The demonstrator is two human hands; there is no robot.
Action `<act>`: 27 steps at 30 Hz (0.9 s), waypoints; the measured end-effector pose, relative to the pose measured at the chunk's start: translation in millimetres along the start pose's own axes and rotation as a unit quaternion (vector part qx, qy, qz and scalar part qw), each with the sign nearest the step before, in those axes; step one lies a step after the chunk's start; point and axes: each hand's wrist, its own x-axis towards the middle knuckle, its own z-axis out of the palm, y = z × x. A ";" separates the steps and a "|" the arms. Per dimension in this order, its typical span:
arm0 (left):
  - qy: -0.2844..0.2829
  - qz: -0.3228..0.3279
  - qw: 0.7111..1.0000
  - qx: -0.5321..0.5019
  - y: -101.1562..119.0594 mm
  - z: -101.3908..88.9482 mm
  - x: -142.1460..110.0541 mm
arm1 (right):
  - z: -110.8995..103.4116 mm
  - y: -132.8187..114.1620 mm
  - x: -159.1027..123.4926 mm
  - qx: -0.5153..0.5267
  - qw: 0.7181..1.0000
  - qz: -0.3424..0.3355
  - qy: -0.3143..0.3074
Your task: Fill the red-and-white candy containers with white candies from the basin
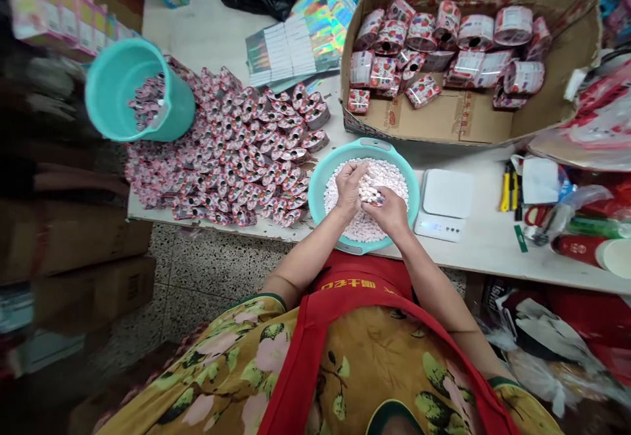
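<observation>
Both hands are over a turquoise basin (315, 193) filled with small white pellets (394, 175). My right hand (388, 211) is closed on a small printed packet (377, 199), of which only a red-and-white edge shows between the fingers. White pellets are heaped at the packet's mouth. Beside it, my left hand (348, 188) has its fingers curled around some pellets, close against the packet; its palm is partly hidden. Left of the basin lies a dense spread of flattened printed packets (246, 152), pink and red with dark openings.
A turquoise bucket (185, 110) with more packets stands at the left. Behind the basin is a cardboard box (434, 126) holding strawberry-printed rolls (421, 33). A white scale (447, 193) sits right of the basin, then yellow cutters (505, 188). Shiny booklets (290, 50) lie at the back.
</observation>
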 end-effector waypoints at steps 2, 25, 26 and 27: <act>0.012 0.009 1.000 0.019 2.7 0.7 1.9 | -0.1 0.9 3.8 0.007 1.000 -0.004 0.006; -0.022 0.027 0.999 0.010 38.9 0.6 10.7 | -5.6 -26.8 34.5 -0.048 0.998 0.015 -0.045; -0.029 0.030 0.999 0.013 40.3 0.3 11.1 | -3.9 -27.5 34.2 -0.040 0.999 0.007 -0.032; -0.039 0.031 0.999 0.018 42.5 -0.2 10.5 | -1.9 -28.7 32.9 -0.026 0.999 -0.001 -0.020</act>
